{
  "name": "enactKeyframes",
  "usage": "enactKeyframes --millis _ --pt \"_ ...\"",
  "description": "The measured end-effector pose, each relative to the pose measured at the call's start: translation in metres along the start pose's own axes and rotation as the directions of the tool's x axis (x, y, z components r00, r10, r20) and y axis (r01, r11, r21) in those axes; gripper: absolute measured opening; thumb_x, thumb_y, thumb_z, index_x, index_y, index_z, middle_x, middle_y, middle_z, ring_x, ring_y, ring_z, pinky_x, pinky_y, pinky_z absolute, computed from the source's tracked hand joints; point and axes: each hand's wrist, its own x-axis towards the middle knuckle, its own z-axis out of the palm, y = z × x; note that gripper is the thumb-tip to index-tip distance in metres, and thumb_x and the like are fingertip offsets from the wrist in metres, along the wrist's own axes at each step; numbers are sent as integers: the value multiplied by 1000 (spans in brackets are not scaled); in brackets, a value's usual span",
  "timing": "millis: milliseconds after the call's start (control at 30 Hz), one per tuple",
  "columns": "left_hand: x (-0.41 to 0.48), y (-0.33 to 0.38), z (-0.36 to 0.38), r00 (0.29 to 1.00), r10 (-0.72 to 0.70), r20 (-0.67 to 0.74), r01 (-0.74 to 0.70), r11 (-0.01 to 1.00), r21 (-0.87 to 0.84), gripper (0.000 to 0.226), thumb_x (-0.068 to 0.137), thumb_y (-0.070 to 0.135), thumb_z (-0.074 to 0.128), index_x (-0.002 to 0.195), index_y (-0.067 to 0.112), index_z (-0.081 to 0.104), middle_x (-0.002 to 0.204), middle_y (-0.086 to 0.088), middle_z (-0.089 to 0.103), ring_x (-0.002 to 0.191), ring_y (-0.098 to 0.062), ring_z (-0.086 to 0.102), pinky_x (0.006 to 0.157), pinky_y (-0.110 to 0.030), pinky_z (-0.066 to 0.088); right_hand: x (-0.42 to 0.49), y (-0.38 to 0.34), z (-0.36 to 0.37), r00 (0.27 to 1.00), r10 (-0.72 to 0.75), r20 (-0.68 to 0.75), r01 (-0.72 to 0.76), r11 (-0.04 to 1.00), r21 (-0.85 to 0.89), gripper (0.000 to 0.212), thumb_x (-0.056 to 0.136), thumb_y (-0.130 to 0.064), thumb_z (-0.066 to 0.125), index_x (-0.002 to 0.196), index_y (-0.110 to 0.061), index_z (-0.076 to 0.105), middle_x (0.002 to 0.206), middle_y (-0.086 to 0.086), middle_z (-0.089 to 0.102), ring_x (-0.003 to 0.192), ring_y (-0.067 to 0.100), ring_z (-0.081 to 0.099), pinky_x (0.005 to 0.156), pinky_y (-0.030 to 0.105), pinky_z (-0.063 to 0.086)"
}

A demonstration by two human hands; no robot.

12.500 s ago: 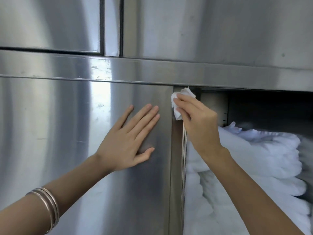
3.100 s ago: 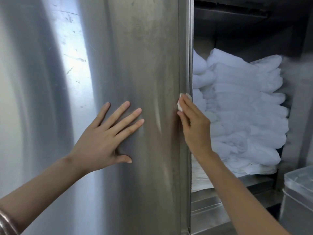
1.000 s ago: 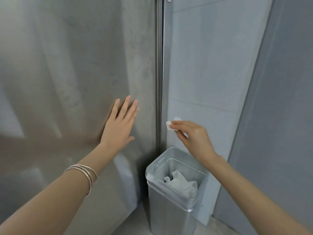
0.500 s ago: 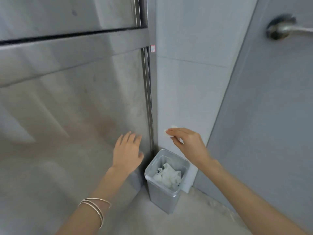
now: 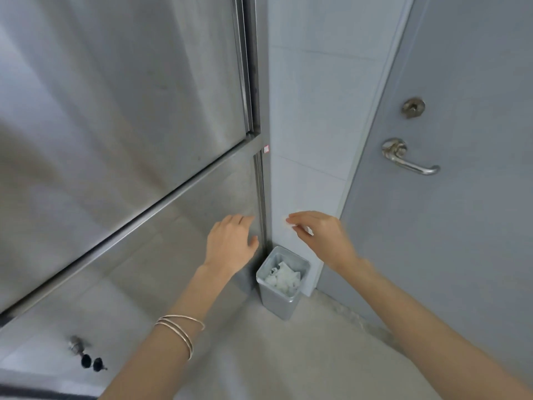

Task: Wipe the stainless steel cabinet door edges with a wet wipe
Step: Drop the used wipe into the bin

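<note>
Still pinching the wet wipe (image 5: 285, 220) in the right hand (image 5: 320, 235), just right of the cabinet door edge (image 5: 261, 186), before the tiled wall (image 5: 305, 111) and above the waste bin (image 5: 277, 304). Holding the left hand (image 5: 230, 241) open, fingers relaxed, at the lower door panel, nearer that edge than half a second ago; contact unclear. Hands apart, either side of the edge. Viewed from further back now, the grey door's lever handle (image 5: 409, 161) fully in frame.
</note>
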Motion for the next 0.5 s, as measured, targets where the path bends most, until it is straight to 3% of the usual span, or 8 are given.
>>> enactKeyframes --millis 200,367,500 --pt "4 -4 -10 999 -36 -17 37 999 28 51 92 34 54 140 19 47 131 0 56 125 -20 45 99 -32 35 10 17 -5 995 5 99 -4 1000 -15 18 87 -5 62 100 -11 73 105 -1 71 96 20 67 79 40 53" --pt "22 5 27 990 -129 48 127 991 47 51 93 37 51 142 22 44 136 4 50 131 -16 39 102 -28 29 28 70 20 951 59 303 -59 998 -6 23 91 -9 57 109 -15 70 111 -4 69 98 17 63 86 31 48" --pt "42 16 63 974 -196 109 194 980 36 55 93 37 50 145 22 40 140 4 47 133 -17 36 101 -29 28 44 113 50 931 84 355 -111 992 54 21 88 -6 59 105 -11 71 103 1 71 91 20 65 82 30 49"
